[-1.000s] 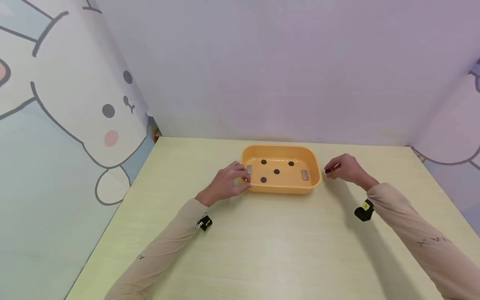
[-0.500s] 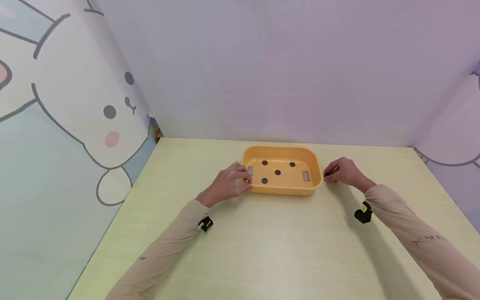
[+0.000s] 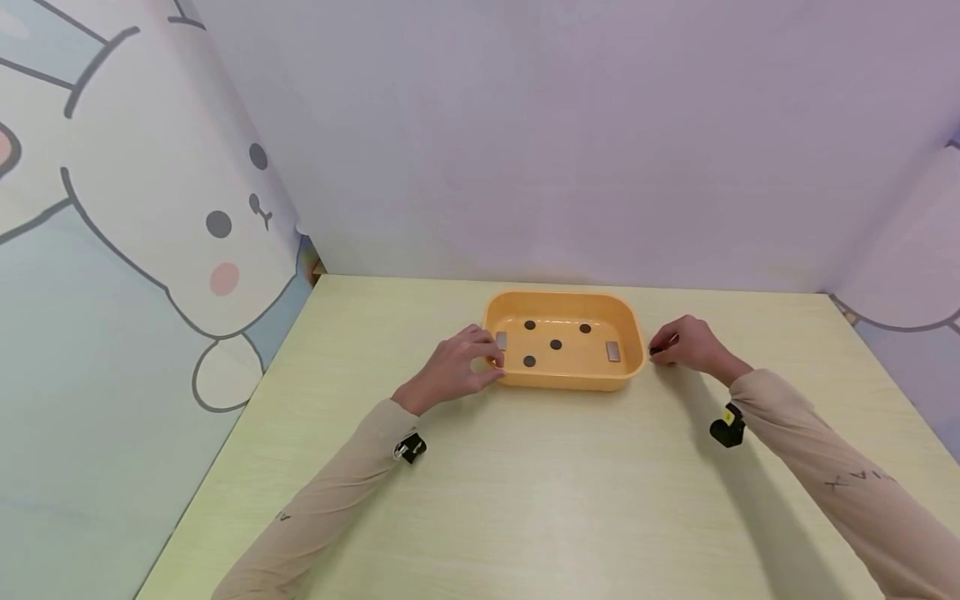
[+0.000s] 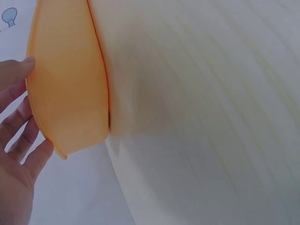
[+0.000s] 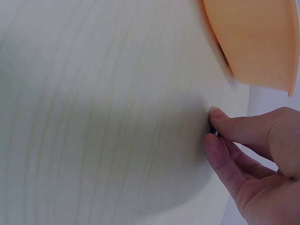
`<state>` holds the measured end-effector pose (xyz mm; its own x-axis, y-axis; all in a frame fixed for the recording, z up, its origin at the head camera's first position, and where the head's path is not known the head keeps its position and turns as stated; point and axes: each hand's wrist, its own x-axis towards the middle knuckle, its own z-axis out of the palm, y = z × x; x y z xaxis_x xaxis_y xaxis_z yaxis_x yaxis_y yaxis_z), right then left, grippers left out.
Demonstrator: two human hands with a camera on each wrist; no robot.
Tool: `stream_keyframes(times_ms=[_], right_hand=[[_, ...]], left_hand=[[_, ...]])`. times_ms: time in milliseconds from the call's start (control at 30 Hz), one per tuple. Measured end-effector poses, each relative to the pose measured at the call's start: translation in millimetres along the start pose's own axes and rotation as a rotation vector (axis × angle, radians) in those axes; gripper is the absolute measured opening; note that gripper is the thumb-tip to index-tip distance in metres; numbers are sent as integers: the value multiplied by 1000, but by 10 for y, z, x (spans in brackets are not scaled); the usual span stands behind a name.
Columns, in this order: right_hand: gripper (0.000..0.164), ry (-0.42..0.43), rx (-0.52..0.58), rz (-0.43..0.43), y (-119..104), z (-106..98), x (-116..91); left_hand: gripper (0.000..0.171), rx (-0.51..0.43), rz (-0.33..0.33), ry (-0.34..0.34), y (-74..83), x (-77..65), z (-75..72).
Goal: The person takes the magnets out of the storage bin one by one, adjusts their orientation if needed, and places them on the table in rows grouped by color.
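An orange plastic basin (image 3: 558,382) sits on the table, with several dark round discs (image 3: 556,344) and two silvery rectangles (image 3: 612,351) on its floor. At its left end my left hand (image 3: 457,364) holds the rim, fingers reaching over the edge and thumb at the near corner. The left wrist view shows the fingertips (image 4: 29,62) along that rim. Just right of the basin, my right hand (image 3: 692,343) pinches a small dark object (image 3: 655,350) between thumb and fingertips, low over the table. Mostly covered by the fingers, this object shows only as a dark sliver in the right wrist view.
The pale wooden table (image 3: 540,483) extends toward me from the basin. A light wall (image 3: 555,150) rises behind its back edge. On the left stands a panel with a cartoon rabbit print (image 3: 165,208).
My right hand has come slightly down and left, closer to the basin's right end, still pinching the small dark object. The left hand stays at the rim.
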<state>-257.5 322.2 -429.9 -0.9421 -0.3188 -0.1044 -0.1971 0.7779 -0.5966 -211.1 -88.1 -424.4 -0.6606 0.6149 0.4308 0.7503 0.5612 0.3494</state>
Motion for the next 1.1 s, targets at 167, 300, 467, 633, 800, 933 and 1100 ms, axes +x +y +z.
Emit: stream_keyframes(times_ms=[167, 300, 467, 633, 800, 933, 1100], right_hand=[[19, -3, 14, -5, 15, 2, 7], [18, -7, 19, -6, 21, 6, 11], [19, -15, 7, 12, -1, -3, 2], [19, -23, 17, 18, -6, -5, -11], [20, -20, 19, 23, 26, -11, -12], [23, -11, 35, 33, 38, -35, -8], [26, 10, 60, 33, -2, -81, -20]], left_hand=[[12, -7, 4, 4, -8, -2, 6], [12, -14, 7, 5, -13, -4, 11], [12, -17, 11, 8, -10, -4, 6], [11, -16, 12, 6, -13, -6, 6], [12, -21, 13, -4, -8, 2, 7], [13, -16, 11, -7, -6, 5, 7], [12, -7, 17, 12, -9, 2, 12]])
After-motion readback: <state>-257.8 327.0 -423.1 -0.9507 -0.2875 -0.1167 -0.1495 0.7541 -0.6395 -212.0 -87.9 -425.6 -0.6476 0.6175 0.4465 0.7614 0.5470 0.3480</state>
